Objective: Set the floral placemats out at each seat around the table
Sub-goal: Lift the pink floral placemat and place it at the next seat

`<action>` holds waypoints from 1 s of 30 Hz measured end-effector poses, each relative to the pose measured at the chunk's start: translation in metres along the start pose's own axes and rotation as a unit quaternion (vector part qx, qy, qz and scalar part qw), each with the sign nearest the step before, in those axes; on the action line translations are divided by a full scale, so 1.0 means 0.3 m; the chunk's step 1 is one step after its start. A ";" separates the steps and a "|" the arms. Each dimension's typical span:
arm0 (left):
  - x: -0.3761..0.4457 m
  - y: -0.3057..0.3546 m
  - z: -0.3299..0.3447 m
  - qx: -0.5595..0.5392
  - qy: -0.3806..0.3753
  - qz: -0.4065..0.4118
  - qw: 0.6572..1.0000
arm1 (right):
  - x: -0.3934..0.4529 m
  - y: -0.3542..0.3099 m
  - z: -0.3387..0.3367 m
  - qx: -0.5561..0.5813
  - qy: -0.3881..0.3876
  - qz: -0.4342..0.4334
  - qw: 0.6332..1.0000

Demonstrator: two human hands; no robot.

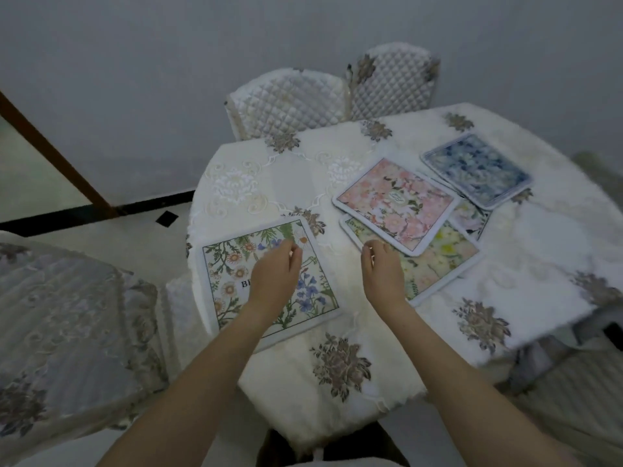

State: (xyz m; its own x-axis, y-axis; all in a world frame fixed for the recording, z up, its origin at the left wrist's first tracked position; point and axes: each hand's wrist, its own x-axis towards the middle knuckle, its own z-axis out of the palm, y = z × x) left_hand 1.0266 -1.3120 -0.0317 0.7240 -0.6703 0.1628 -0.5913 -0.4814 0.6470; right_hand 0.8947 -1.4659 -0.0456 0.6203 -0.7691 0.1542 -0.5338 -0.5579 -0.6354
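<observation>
A wildflower placemat with a white border lies flat near the table's left edge. My left hand hovers over its right half, fingers loosely curled, holding nothing. My right hand hovers by the near corner of a yellow-green placemat, fingers curled and empty. A pink blossom placemat overlaps the yellow-green one. A blue placemat lies farther right, over part of another pale floral mat.
The table wears a white lace cloth with embroidered brown flowers. Two quilted chairs stand at the far side. A covered chair stands at the left, and another seat shows at the right.
</observation>
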 end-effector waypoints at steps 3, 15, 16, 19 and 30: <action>0.041 0.081 0.061 -0.014 -0.025 0.006 1.000 | 0.018 0.076 -0.083 -0.006 0.017 0.020 1.000; 0.238 0.398 0.459 -0.037 -0.058 -0.054 0.996 | 0.305 0.516 -0.311 -0.017 -0.013 0.049 0.999; 0.258 0.418 0.494 -0.040 -0.057 -0.063 0.996 | 0.336 0.550 -0.319 -0.018 -0.019 0.047 0.999; 0.318 0.461 0.584 -0.053 -0.053 -0.109 0.991 | 0.427 0.636 -0.333 -0.025 -0.037 0.035 0.998; 0.486 0.446 0.814 -0.128 -0.022 -0.279 0.952 | 0.781 0.808 -0.249 -0.072 -0.176 -0.022 0.982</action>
State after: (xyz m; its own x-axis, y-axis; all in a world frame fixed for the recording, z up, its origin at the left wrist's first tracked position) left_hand 0.9661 -1.6121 -0.1034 0.8814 -0.3761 -0.2859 -0.0100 -0.6200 0.7845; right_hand 0.8676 -1.8046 -0.1071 0.7909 -0.6024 -0.1075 -0.5620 -0.6455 -0.5172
